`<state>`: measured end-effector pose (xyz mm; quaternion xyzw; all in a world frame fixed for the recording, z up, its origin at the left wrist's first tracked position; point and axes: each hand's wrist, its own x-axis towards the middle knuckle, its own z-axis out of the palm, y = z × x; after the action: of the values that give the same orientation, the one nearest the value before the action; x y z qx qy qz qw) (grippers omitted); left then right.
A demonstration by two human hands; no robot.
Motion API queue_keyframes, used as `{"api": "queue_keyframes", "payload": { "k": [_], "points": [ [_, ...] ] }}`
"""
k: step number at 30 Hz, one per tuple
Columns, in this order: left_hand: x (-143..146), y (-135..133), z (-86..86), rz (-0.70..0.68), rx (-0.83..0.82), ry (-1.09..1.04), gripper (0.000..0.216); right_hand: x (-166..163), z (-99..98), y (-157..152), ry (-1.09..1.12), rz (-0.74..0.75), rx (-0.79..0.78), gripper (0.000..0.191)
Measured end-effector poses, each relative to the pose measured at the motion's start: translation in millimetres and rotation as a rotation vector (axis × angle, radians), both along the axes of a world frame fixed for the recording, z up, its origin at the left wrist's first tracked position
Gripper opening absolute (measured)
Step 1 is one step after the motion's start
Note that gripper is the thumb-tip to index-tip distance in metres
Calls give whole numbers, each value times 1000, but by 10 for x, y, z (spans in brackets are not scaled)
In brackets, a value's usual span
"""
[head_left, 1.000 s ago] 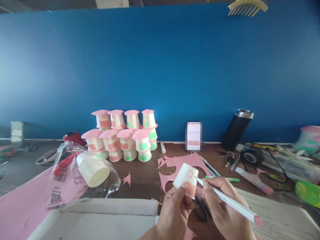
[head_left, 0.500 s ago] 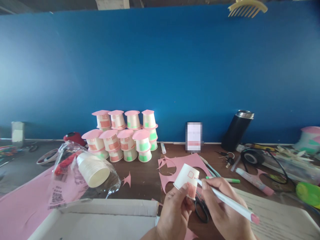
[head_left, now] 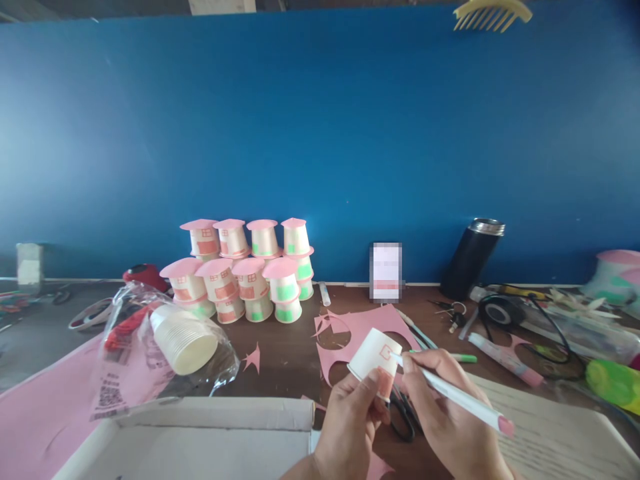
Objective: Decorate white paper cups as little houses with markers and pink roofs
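Observation:
My left hand [head_left: 349,420] grips a white paper cup [head_left: 370,350] by its lower part, thumb in front, the cup tilted. On the cup's side are a small red square outline and, below it, a filled red block. A white felt-tip pen [head_left: 453,390] with a pink end is pinched in my right hand [head_left: 445,407]. Its tip rests at or very near the square. Behind the cup lies a cut pink paper sheet [head_left: 373,319] with round holes. Black-handled scissors [head_left: 401,420] are partly hidden beneath my hands.
Stacked cups with pink paper roofs [head_left: 217,277] stand at the back left. Nested cups [head_left: 185,343] lie in a clear bag by a white box [head_left: 210,417]. A black bottle [head_left: 473,260], keys [head_left: 456,313], a glue tube [head_left: 505,360] and printed paper [head_left: 555,420] are to the right.
The pen tip has shifted slightly over the square, which now shows an added short stroke inside. The cup has turned a little. The whole view has moved slightly.

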<state>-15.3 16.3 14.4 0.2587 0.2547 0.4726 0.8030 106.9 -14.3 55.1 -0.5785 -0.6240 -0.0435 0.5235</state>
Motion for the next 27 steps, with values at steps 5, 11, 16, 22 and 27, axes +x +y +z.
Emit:
{"api": "queue_keyframes", "payload": {
  "k": [5, 11, 16, 22, 27],
  "points": [
    [-4, -5, 28, 1, 13, 23, 28, 4, -19, 7, 5, -1, -21, 13],
    [-11, -13, 50, 1, 15, 23, 30, -8, -3, 7, 5, 6, -29, 14],
    [-7, 4, 59, -3, 13, 21, 28, -3, -1, -5, -2, -2, -30, 15],
    [-4, -2, 69, -11, 18, 12, 30, -1, -20, 1, 3, -11, -34, 15],
    [-2, -10, 49, -12, 20, 13, 29, -3, -14, 8, 8, -9, -29, 14]
  ]
}}
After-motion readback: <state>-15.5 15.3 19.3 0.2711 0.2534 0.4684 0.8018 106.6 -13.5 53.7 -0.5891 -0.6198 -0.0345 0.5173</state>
